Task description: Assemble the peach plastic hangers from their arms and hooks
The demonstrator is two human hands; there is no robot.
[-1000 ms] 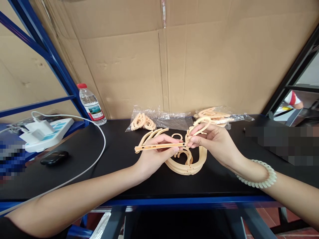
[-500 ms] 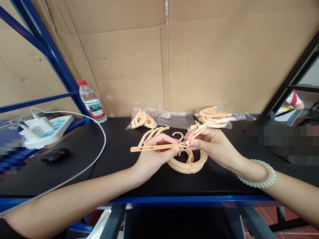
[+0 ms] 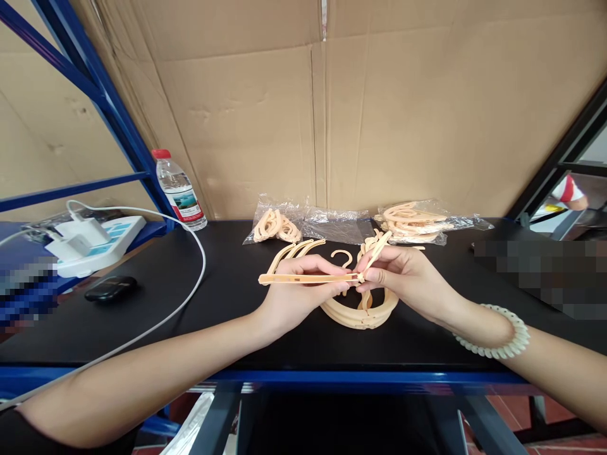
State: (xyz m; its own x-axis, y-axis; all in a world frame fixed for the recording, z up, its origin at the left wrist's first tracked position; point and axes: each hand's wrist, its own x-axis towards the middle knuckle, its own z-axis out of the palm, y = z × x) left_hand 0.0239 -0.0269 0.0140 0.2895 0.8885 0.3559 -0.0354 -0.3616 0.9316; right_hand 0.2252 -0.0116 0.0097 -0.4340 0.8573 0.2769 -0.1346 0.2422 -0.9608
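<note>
My left hand [image 3: 296,300] pinches a long beige plastic hanger arm [image 3: 303,279], held nearly level above the table. In my right hand [image 3: 408,275] is a second beige hanger arm [image 3: 379,250], tilted up to the right. The two arms meet end to end between my fingertips; whether they are locked together I cannot tell. Below my hands lie curved hanger pieces [image 3: 360,319] in a stack. A loose hanger hook [image 3: 341,254] rests just behind my hands, and several curved arms [image 3: 289,249] fan out behind my left hand.
Clear bags of hooks [image 3: 271,226] and of hanger arms [image 3: 412,221] lie along the cardboard wall [image 3: 246,126]. A water bottle [image 3: 183,196] stands at the back left. Farther left are a black device [image 3: 111,288], a power strip [image 3: 121,237] and a white cable [image 3: 203,259] crossing the table.
The right hanger arm now tilts more steeply upward, and the left one lies a little more level. Both hands stay close together; the whole view has shifted slightly.
</note>
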